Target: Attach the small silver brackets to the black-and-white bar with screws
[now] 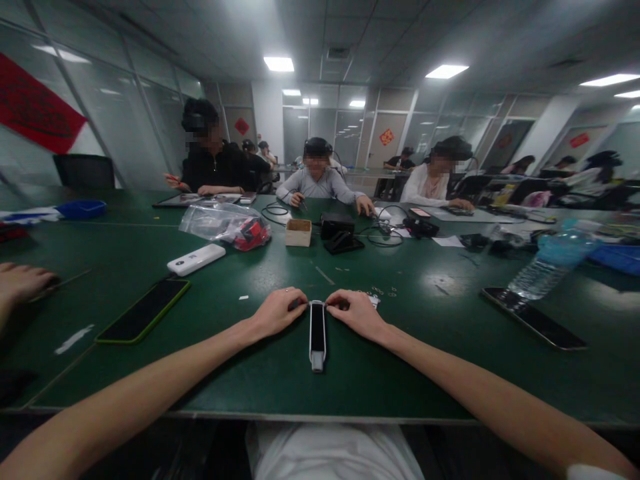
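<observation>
A long, narrow object with a black middle, a white edge and a grey end piece (317, 337) lies on the green table right in front of me, its grey end toward me. At its far left corner my left hand (280, 311) is closed, thumb and fingertips pinched together. My right hand (356, 313) pinches in the same way at the far right corner. Whatever sits between the fingertips is too small to make out. Just beyond my right hand lie several small rings (383, 291), and a small white piece (374, 301) is partly hidden behind that hand.
To the left are a green-edged phone (145, 312), a white power bank (197, 259) and another person's hand (23, 283). Farther back stand a small box (298, 233) and a plastic bag (215, 223). On the right, a water bottle (550, 260) lies across a phone (545, 323). People sit opposite.
</observation>
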Tool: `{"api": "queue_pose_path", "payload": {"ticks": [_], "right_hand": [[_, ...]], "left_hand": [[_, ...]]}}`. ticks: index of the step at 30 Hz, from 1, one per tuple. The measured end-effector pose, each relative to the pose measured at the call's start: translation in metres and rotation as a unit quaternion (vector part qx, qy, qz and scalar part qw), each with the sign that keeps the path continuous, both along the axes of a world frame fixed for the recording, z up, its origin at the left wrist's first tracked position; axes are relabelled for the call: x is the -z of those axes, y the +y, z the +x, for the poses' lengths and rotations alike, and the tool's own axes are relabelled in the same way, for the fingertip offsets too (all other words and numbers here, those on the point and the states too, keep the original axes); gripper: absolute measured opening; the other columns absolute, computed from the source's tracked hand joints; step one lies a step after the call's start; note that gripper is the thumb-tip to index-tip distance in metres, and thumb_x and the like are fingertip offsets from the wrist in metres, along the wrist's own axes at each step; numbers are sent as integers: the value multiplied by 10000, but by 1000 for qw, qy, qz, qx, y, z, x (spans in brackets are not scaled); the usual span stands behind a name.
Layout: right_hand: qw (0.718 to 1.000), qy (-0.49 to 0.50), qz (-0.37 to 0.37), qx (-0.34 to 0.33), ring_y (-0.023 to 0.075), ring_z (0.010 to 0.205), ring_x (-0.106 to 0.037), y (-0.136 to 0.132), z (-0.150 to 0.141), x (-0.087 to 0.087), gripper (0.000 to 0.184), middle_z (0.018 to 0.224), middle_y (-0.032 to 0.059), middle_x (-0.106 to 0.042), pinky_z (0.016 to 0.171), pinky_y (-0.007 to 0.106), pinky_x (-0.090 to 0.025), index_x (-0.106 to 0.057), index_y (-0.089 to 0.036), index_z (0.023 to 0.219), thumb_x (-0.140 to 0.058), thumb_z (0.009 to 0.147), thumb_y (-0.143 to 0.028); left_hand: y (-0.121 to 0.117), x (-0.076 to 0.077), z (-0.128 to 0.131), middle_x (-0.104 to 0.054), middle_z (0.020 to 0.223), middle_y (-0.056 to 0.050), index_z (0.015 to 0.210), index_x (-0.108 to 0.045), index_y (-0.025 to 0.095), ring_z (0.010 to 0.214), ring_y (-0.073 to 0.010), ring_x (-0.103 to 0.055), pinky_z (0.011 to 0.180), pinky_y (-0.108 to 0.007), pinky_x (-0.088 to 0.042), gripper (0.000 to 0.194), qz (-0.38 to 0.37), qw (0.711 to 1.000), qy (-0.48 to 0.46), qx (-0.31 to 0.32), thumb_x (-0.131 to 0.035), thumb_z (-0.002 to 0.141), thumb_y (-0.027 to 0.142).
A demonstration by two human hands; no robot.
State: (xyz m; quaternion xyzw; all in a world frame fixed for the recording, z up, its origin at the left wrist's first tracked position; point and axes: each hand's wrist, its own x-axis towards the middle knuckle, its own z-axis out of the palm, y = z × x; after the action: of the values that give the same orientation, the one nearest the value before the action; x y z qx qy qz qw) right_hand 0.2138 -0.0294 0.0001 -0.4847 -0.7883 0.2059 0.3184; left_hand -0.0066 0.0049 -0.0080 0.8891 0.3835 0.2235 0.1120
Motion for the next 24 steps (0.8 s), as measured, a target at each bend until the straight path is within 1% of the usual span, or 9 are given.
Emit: {"api": "queue_pose_path", "payload": {"ticks": [5, 11, 15, 18, 21, 22, 24], "right_hand": [[1000, 1, 4, -8, 143, 743, -623, 1, -1, 0, 132, 856, 29, -701, 680, 267, -484, -675, -161, 907, -603, 799, -183], [999, -26, 32, -14, 154, 787, -616, 2, -1, 3, 153, 883, 34, -685, 717, 291, -491, -660, -168, 945, -618, 798, -182], [996, -42, 78, -33, 165, 855, -608, 4, 5, 4, 199, 941, 49, -674, 757, 301, -491, -647, -169, 989, -639, 793, -207], [988, -56, 138, -25, 173, 906, -598, 11, 21, -3, 226, 987, 68, -662, 799, 307, -481, -638, -158, 1026, -621, 815, -235], [978, -100, 182, 30, 174, 858, -599, 23, 49, -16, 198, 942, 70, -666, 801, 313, -464, -646, -156, 1006, -565, 844, -235], [974, -120, 185, 56, 174, 834, -600, 27, 59, -21, 196, 933, 69, -668, 793, 312, -458, -650, -158, 995, -546, 850, -240], [969, -174, 153, 90, 174, 810, -599, 34, 78, -29, 209, 931, 69, -670, 752, 295, -450, -654, -158, 980, -529, 853, -268]], "left_hand": [[2, 3, 0, -606, 771, -5, 891, -632, 178, 657, -133, -534, 612, -226, -397, 128, 5, 1000, -4, 3, -525, 858, 242], [0, 0, 1, -603, 762, -4, 882, -635, 173, 637, -127, -530, 595, -220, -395, 132, -7, 1000, 5, -9, -533, 851, 250], [-1, -2, 1, -597, 743, -3, 882, -641, 170, 623, -127, -528, 579, -220, -389, 142, -12, 1000, 7, -16, -535, 849, 258], [-1, -2, 0, -600, 741, -5, 887, -644, 170, 627, -132, -534, 578, -223, -390, 144, -18, 1000, 6, -13, -537, 845, 258], [-1, -3, 0, -610, 752, -6, 891, -644, 174, 632, -135, -542, 585, -227, -395, 149, -22, 1000, 8, -13, -533, 844, 262], [-1, -3, 0, -614, 756, -7, 889, -644, 174, 634, -136, -544, 587, -229, -397, 152, -23, 1000, 8, -15, -532, 844, 267], [-1, -4, 0, -620, 762, -9, 886, -645, 176, 639, -140, -549, 591, -232, -401, 159, -25, 1000, 9, -17, -530, 847, 279]]}}
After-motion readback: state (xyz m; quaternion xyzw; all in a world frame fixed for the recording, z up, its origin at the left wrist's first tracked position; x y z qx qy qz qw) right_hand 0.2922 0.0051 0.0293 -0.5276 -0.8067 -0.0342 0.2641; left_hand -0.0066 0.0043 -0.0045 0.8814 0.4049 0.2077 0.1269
